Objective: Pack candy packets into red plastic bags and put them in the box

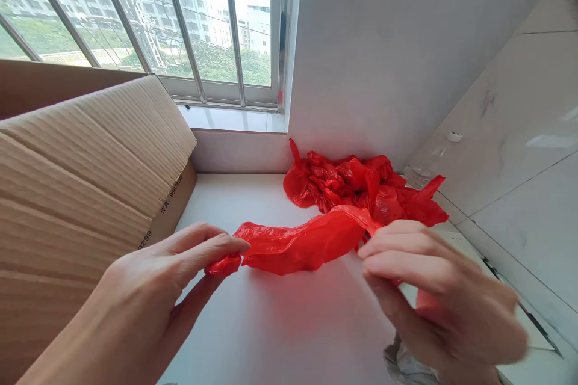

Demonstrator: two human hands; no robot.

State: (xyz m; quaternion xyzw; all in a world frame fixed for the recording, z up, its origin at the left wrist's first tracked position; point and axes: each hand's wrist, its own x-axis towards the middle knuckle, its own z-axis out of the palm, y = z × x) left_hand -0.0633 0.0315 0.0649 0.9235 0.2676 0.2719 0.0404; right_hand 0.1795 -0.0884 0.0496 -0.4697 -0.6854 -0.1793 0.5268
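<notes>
A red plastic bag [302, 243] is stretched sideways above the white tabletop [289, 325], between my two hands. My left hand [176, 277] pinches one end of it, with a crumpled bit of red film poking out below the fingers. At the other end, my right hand [433, 289] is closed on the bag with thumb and fingertips; this hand is slightly blurred. Behind the stretched bag lies a heap of crumpled red plastic bags [347, 180] against the wall.
On the left stands a large cardboard box [90, 174] with its flap up. A barred window [203, 30] is behind it. To the right, a clear plastic bottle [419, 174] rests near the tiled wall [515, 150], partly hidden by the heap.
</notes>
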